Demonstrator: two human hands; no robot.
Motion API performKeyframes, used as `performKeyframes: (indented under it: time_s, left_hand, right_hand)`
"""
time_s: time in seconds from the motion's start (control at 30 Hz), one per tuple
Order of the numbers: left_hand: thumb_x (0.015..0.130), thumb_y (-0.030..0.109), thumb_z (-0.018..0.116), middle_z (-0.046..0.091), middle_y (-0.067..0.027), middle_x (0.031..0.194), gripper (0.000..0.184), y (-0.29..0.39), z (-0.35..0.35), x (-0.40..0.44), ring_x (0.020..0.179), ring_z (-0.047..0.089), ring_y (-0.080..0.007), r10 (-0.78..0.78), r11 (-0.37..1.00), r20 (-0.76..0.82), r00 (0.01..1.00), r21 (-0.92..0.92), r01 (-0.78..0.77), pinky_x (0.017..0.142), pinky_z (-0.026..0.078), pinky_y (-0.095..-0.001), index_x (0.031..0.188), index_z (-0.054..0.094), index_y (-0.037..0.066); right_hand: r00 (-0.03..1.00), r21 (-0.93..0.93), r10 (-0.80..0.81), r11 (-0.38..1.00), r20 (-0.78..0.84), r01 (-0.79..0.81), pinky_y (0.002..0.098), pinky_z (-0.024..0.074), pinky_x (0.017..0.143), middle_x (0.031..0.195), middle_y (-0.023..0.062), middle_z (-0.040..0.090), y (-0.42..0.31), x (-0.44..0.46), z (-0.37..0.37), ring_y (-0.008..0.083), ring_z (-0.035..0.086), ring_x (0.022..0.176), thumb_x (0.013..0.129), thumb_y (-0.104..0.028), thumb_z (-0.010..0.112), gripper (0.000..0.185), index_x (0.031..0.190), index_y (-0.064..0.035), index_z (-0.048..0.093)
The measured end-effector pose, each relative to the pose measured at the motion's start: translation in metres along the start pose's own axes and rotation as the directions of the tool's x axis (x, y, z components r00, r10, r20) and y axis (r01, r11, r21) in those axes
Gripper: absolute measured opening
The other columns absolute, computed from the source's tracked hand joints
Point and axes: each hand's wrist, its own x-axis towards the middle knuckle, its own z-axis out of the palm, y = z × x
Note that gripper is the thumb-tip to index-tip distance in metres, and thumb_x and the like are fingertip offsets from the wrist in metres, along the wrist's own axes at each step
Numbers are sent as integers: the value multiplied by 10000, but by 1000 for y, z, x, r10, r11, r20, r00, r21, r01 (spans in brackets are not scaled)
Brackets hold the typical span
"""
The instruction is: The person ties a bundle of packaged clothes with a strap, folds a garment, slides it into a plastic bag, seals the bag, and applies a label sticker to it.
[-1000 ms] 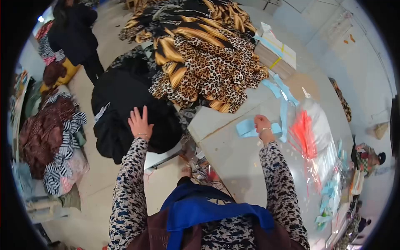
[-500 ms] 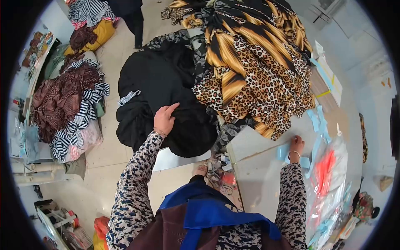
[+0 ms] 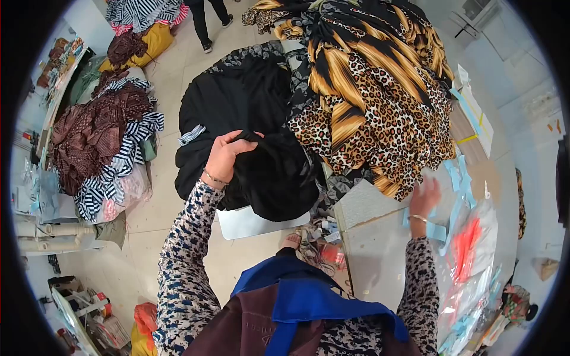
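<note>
My left hand pinches a raised fold of the black cloth, which lies heaped on a white-edged surface. Over the grey table, my right hand is slightly blurred, its fingers apart, and nothing shows in it. Light blue strips lie beside and beneath that hand. The leopard-print cloth, with gold and black streaks, is piled between and beyond my hands, its lower edge close to my right fingertips. A small striped piece rests on the left side of the black heap.
Brown and striped cloth bundles sit at the left. A person's legs are at the top. On the grey table are a clear plastic bag with red contents and a stack with yellow bands. Scraps lie under the table edge.
My left hand has gone from lying spread on the black cloth, through pointing, to gripping a lifted fold. My right hand has risen off the blue strip and opened. The view has shifted left.
</note>
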Motion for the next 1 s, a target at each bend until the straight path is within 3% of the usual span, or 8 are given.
performKeyframes:
  time_s: [0.07,0.13,0.33,0.47,0.63,0.87,0.9,1.0]
  left_hand:
    - [768,8,616,686,-32,885,222,11,9,-12,873,605,-108,26,994,-30,999,-108,-29,821,451,-223,972,696,-24]
    - [801,-1,623,686,-31,946,178,26,20,-30,905,616,-112,88,976,-4,996,-197,-87,818,477,-225,965,685,-30]
    - [726,68,685,601,-67,752,311,63,73,-88,700,574,-182,452,717,298,841,441,-541,670,453,-301,1036,680,51]
    - [666,104,733,515,-83,654,405,71,97,-131,594,538,-265,494,626,491,718,373,-685,548,429,-345,1069,686,85]
    - [738,88,744,600,-96,677,376,86,106,-152,583,595,-237,465,789,568,680,82,-608,527,436,-316,1099,675,10]
    - [848,110,683,677,-157,966,405,89,167,-188,817,672,-282,480,857,733,481,-275,-435,700,505,-301,1206,586,-53]
    - [865,118,669,674,-161,1054,404,88,179,-197,889,671,-285,513,846,731,450,-340,-412,745,509,-297,1218,574,-54]
    - [899,123,625,624,-159,1202,410,93,205,-224,1023,645,-252,404,909,833,377,-321,-266,856,489,-297,1260,532,-48]
  right_hand:
    - [945,416,-152,909,291,18,409,428,919,1117,157,603,-66,6,-10,321,538,1071,806,-97,652,342,1146,-75,626]
    - [894,546,-394,807,213,226,402,422,947,1136,139,597,-147,3,-36,330,540,1079,797,-102,675,364,1150,-43,607]
    - [841,931,-460,342,284,-127,415,291,1100,1455,223,233,-279,5,-65,364,260,1357,642,-343,832,1075,1458,-35,204]
    - [560,491,-528,-280,639,-825,316,394,1022,1283,109,508,-277,0,-108,183,490,1199,808,-226,686,654,1355,-14,396]
    - [617,826,-687,-45,383,-562,291,450,951,1188,59,596,-216,-27,-129,128,564,1088,765,-199,757,674,1316,-9,418]
    - [554,539,-416,-164,721,-826,328,470,928,1264,163,548,-128,-73,-213,234,593,1067,833,-121,680,455,1221,38,501]
    - [728,854,-446,261,521,-450,333,478,913,1263,180,544,-112,-74,-239,250,601,1049,839,-119,668,411,1190,39,524]
    - [820,824,-166,275,547,-494,348,504,830,1097,187,625,-68,-118,-284,258,637,952,812,-112,675,252,1008,35,613]
